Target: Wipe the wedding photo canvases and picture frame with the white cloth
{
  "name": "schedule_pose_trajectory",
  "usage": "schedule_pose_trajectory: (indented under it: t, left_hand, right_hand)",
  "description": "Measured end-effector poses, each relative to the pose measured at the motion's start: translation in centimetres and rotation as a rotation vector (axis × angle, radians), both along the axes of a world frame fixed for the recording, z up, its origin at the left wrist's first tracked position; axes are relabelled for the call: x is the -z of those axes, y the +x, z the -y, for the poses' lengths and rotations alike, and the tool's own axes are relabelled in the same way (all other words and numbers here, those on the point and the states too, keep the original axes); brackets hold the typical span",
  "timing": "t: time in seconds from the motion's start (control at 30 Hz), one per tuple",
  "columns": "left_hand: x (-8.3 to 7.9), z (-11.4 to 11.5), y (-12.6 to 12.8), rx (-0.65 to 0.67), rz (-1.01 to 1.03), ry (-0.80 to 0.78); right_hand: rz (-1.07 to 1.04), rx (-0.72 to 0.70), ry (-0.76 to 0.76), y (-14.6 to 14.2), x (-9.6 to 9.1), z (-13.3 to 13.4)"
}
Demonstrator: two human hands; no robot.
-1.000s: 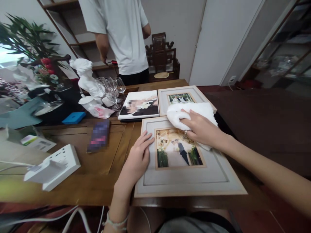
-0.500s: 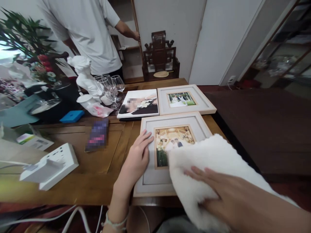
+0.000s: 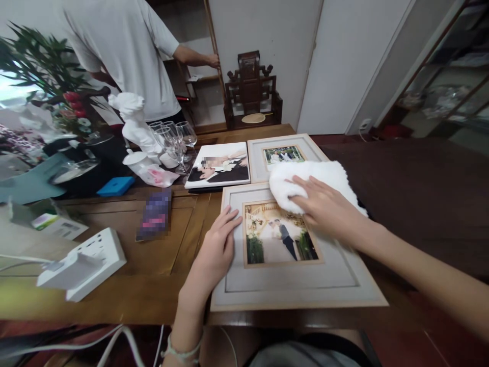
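Observation:
A pale wooden picture frame [image 3: 290, 285] with a wedding photo inside lies flat at the table's near edge. My left hand [image 3: 216, 247] rests on its left side, fingers stretched out along the border. In my right hand [image 3: 321, 204] is a fluffy white cloth [image 3: 332, 176], pressed over the frame's top edge. The cloth also covers the lower part of a second picture frame [image 3: 315, 145] behind it. Left of that one lies a photo album or panel [image 3: 219, 163] with a couple's picture, partly blurred.
Wine glasses [image 3: 178, 140] and a white bust [image 3: 135, 122] stand at the back left. A power strip [image 3: 97, 265], a blue box [image 3: 115, 186] and a purple packet [image 3: 155, 214] lie on the table [image 3: 153, 290]. Beyond it are a person in white [image 3: 126, 56] and a wooden chair [image 3: 250, 86].
My right hand has pushed the white cloth away from me, from the near frame's lower right to its top edge, uncovering the photo. My left hand has stayed in place.

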State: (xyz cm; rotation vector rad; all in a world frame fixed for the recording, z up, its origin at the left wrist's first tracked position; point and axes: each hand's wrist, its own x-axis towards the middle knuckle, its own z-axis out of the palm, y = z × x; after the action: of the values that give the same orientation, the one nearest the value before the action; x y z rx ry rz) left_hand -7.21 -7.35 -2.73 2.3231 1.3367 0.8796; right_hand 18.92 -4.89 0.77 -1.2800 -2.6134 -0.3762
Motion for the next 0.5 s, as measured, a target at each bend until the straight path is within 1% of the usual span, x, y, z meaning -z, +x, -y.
schedule_pose_trajectory:
  t: [0.07, 0.1, 0.13, 0.2, 0.3, 0.4, 0.47, 0.5]
  left_hand:
    - [0.0, 0.0, 0.0, -0.002, -0.007, 0.002]
    - [0.1, 0.0, 0.0, -0.003, -0.009, 0.003]
    - [0.1, -0.1, 0.0, -0.004, -0.009, 0.005]
    - [0.1, -0.1, 0.0, -0.005, -0.010, 0.005]
    - [0.2, -0.2, 0.0, -0.005, -0.009, 0.007]
    - [0.3, -0.2, 0.0, -0.006, -0.003, 0.011]
    - [0.3, -0.1, 0.0, -0.010, -0.002, 0.006]
    - [0.3, -0.1, 0.0, -0.013, -0.001, 0.005]
  right_hand:
    - [0.007, -0.018, 0.004, -0.3, -0.3, -1.8]
    - [0.011, -0.036, -0.007, -0.6, -0.3, -2.2]
    - [0.015, -0.054, -0.028, -1.0, -0.3, -2.4]
    - [0.029, -0.083, -0.100, -1.9, -0.1, -1.7]
    - [0.065, -0.137, -0.223, -2.7, 0.0, 1.4]
    - [0.065, -0.230, -0.324, -2.6, -0.6, 6.0]
    - [-0.015, -0.284, -0.333, -2.3, -1.3, 9.0]
    - [-0.087, -0.274, -0.330, -2.1, -1.6, 10.2]
